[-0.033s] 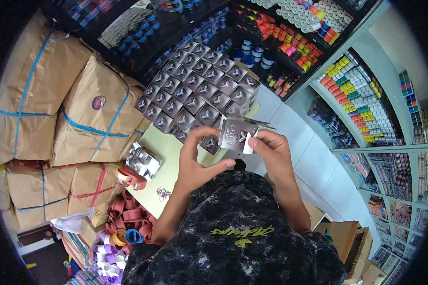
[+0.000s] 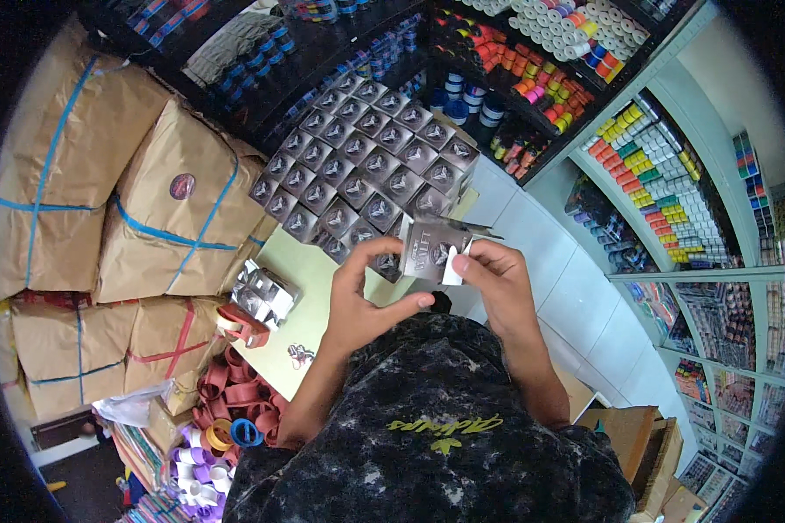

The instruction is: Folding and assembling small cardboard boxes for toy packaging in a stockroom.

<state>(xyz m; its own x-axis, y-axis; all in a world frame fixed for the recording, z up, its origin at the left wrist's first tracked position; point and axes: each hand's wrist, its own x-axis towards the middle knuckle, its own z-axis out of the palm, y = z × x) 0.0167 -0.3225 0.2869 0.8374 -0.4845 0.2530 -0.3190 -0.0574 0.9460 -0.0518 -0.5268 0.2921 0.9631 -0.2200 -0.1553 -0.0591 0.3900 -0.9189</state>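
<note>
A small dark grey and silver printed cardboard box [image 2: 434, 250] with raised end flaps is in front of my chest. My right hand [image 2: 499, 281] is closed on its right side, the thumb over a white flap. My left hand [image 2: 358, 283] is at the box's left edge, thumb stretched well apart and the fingertips at or just behind that edge. Whether the left fingertips press on it I cannot tell. Beyond my hands, many matching boxes [image 2: 355, 187] stand in close rows on a pale yellow-green table [image 2: 279, 355].
Silvery folded cartons [image 2: 263, 295], a red tape dispenser [image 2: 244, 326] and a small metallic bunch [image 2: 300, 354] lie on the table's left. Brown paper parcels [image 2: 170, 192] are stacked at left, above tape rings [image 2: 235, 392]. Shelves of spools [image 2: 645, 187] line the right. Opened cardboard cartons [image 2: 641, 453] stand lower right.
The box in my right hand has tilted very slightly. My hands have otherwise barely moved.
</note>
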